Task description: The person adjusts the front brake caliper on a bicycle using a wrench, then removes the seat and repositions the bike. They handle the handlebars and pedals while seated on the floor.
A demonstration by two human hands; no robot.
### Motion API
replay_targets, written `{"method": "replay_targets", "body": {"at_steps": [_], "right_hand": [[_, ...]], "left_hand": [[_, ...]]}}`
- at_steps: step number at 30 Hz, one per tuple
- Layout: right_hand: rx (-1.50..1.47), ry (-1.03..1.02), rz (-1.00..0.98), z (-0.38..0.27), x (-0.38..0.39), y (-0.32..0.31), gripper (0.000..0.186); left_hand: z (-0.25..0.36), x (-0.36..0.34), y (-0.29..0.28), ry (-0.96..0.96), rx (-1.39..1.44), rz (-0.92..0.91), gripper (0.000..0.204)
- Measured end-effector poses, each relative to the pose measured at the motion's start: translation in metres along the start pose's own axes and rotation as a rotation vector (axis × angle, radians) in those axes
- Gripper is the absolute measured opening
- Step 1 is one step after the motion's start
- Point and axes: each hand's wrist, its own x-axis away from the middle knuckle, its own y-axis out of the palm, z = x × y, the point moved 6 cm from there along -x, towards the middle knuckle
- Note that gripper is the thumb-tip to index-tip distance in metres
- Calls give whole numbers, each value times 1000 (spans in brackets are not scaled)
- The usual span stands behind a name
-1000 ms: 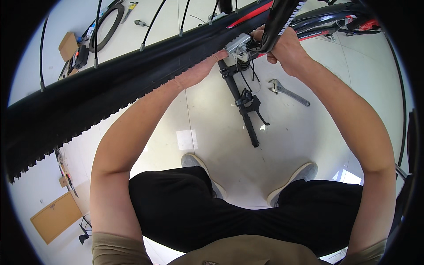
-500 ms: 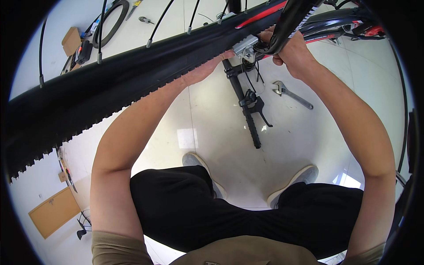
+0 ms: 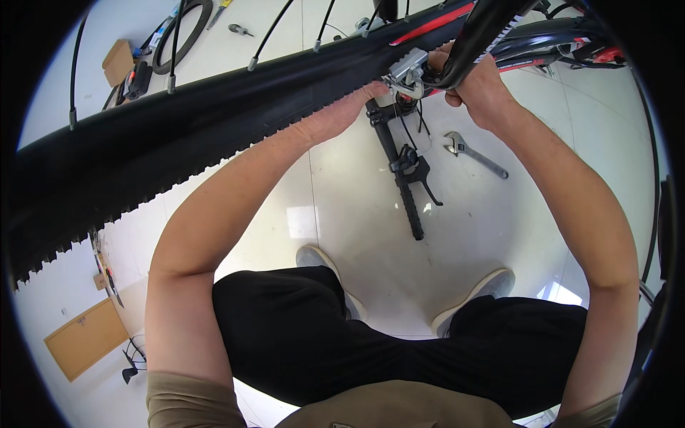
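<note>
A bicycle wheel with a knobby black tire (image 3: 193, 135) crosses the upper left. My left hand (image 3: 346, 110) is against the tire's lower side, a fingertip close to a silver metal brake part (image 3: 409, 65); its other fingers are hidden behind the tire. On the other side of that part, my right hand (image 3: 481, 89) is closed beside the black fork leg (image 3: 467, 46). Its fingers curl in behind the fork, and what they grip is hidden. Just below both hands hangs the handlebar (image 3: 391, 150), with a black brake lever (image 3: 422, 178) and thin cables.
An adjustable wrench (image 3: 477, 155) lies on the pale tiled floor, right of the handlebar. A screwdriver (image 3: 240, 30), a loose tire (image 3: 187, 46) and an open cardboard box (image 3: 118, 64) are at the far left. The bicycle frame (image 3: 549, 39) extends to the upper right.
The wheel and the silver brake part have shifted slightly to the right in view, the brake part tilting a little. My left hand has moved slightly right; my right hand is nearly still.
</note>
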Motion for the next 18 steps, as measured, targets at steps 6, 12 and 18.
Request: {"method": "replay_targets", "body": {"at_steps": [6, 12, 18], "right_hand": [[17, 8, -7, 4, -3, -1, 21], [30, 14, 43, 3, -4, -2, 15], [19, 7, 14, -1, -2, -2, 17]], "left_hand": [[-1, -10, -9, 193, -64, -11, 45], [-15, -4, 2, 25, -30, 22, 50], [-5, -6, -2, 39, 49, -53, 54]]}}
